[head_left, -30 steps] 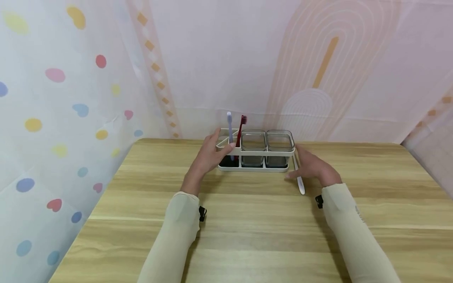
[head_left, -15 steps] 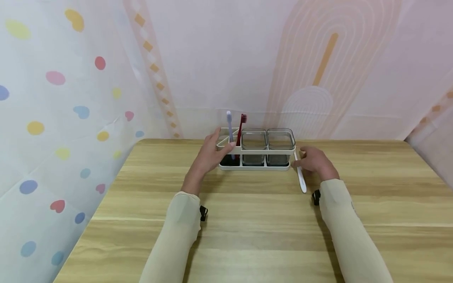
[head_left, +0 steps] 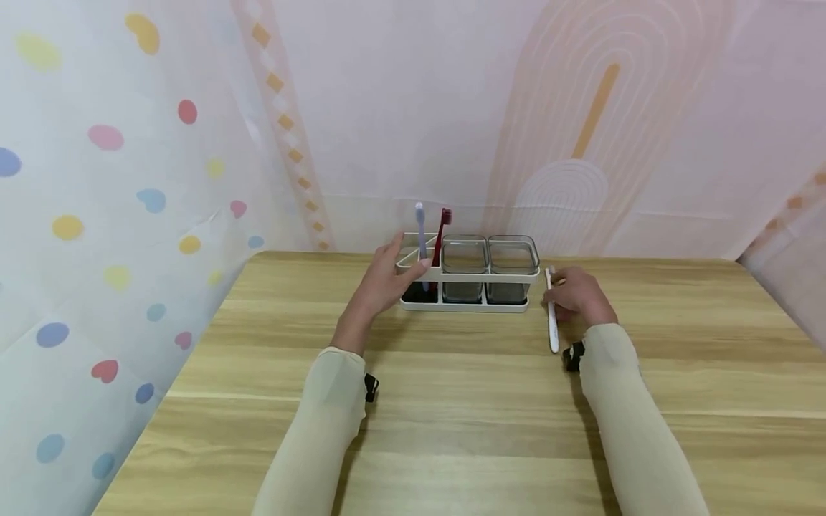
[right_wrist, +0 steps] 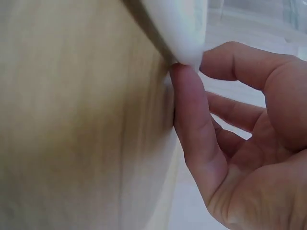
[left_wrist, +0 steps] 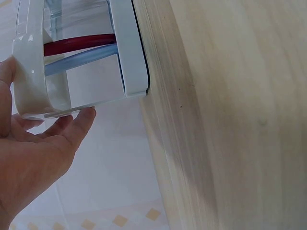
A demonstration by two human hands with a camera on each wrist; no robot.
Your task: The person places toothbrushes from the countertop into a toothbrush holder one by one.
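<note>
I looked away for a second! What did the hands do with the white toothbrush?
The right hand slid back along the white toothbrush and its fingers curled round the handle, turning it from slanted to nearly straight toward the person. The left hand stayed on the end of the white holder, and the purple toothbrush and red toothbrush stayed standing inside.

Wooden table [head_left: 452, 430]: white holder rack [head_left: 467, 304], white toothbrush [head_left: 552, 326] beside it.
</note>
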